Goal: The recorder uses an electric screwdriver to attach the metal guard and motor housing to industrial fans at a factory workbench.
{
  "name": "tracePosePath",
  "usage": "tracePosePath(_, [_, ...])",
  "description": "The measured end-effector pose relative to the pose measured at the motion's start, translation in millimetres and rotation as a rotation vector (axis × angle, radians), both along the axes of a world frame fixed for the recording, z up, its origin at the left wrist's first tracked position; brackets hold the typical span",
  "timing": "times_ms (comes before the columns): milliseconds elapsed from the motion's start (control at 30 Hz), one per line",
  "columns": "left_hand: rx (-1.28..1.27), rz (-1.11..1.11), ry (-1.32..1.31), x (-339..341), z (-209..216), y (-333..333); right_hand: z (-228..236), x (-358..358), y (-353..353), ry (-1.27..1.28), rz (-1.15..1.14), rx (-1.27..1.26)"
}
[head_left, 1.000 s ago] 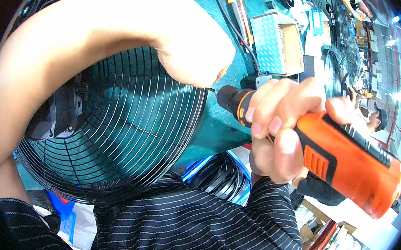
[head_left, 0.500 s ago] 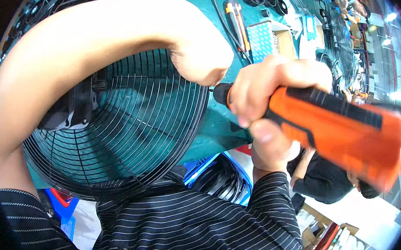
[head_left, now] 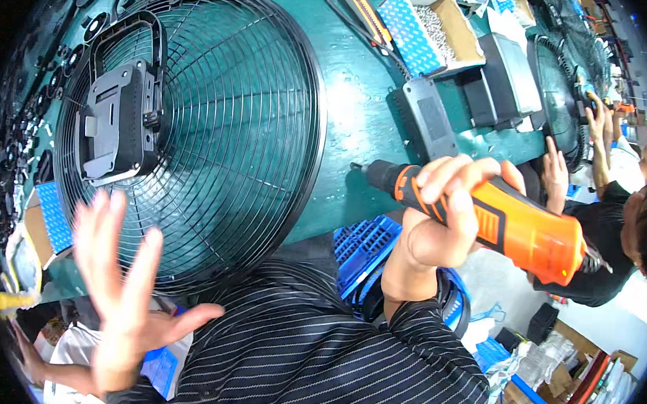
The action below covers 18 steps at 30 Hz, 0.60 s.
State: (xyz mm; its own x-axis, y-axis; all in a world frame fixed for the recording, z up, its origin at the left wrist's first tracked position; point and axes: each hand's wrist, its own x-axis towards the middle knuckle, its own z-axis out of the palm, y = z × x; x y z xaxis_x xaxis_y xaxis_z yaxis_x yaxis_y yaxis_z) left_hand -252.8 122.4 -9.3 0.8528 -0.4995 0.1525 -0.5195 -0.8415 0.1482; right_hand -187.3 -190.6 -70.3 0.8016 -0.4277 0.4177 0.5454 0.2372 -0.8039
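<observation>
My right hand [head_left: 451, 203] is wrapped round an orange and black electric screwdriver [head_left: 535, 239]. Its dark nose points left over the green table, a short way from the rim of a round black wire fan guard [head_left: 309, 137]. The guard lies on the table with a black motor housing [head_left: 119, 124] and a bracket-like handle [head_left: 114, 30] on it. My left hand [head_left: 126, 286], slightly blurred, is raised at the guard's near left edge with fingers spread and nothing in it.
Back right on the green table [head_left: 338, 203] are a box of small screws [head_left: 433, 29], an orange utility knife [head_left: 363, 13], a corded black adapter [head_left: 425, 119] and a black box [head_left: 508, 80]. Blue crates [head_left: 365, 254] stand below. A co-worker's hand [head_left: 554, 169] is at right.
My left arm has drawn back from across the guard, and the hand is now spread at near left. The screwdriver has come away from the guard's rim. The view has shifted.
</observation>
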Motion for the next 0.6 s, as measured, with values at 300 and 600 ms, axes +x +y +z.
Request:
tracePosePath(300, [-0.042,0.270,-0.155,-62,-71,-3,-4,2,3,-0.025,-0.197,-0.114])
tracePosePath(600, [-0.111,0.231,-0.191,-40,-78,20,3,-8,21,-0.090,-0.167,-0.255])
